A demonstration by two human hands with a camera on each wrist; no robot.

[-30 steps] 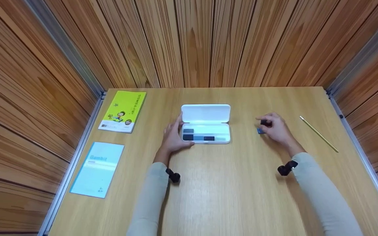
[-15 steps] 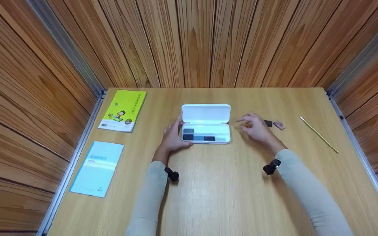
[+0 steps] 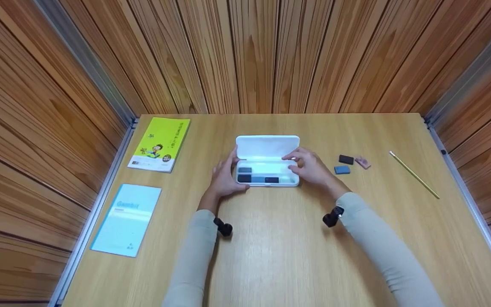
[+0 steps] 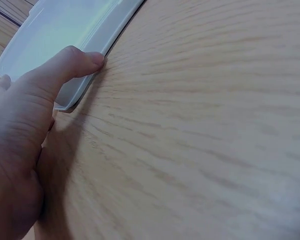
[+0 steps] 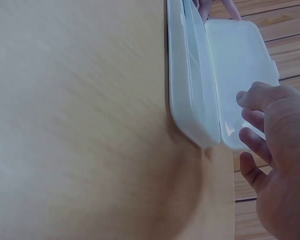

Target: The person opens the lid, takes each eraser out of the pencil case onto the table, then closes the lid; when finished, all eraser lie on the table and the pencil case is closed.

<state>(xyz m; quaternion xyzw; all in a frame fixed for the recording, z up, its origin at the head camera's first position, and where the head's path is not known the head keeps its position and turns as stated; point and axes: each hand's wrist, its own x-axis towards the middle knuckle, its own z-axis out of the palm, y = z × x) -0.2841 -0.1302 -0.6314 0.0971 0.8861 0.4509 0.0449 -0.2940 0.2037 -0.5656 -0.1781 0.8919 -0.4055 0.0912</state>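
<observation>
A white pencil case (image 3: 262, 147) lies with its lid up in the middle of the table. My left hand (image 3: 224, 177) grips its left end, the thumb (image 4: 85, 62) along the front edge. Inside are small blocks like erasers: a black one (image 3: 244, 178), a blue one (image 3: 258, 180), another dark one (image 3: 272, 180) and a grey-blue one (image 3: 245, 170) behind. Over the case's right end hovers my right hand (image 3: 311, 168), fingers apart and bent loosely. Nothing shows between its fingertips in the right wrist view.
Right of the case lie a black block (image 3: 346, 159), a blue block (image 3: 342, 170) and a pinkish block (image 3: 362, 162). Farther right is a gold pencil (image 3: 414, 174). A yellow-green book (image 3: 160, 143) and a light blue booklet (image 3: 127, 219) lie at the left.
My right hand has left the black block and moved left to the case's right end, uncovering the loose blocks on the table. My left hand has stayed on the case.
</observation>
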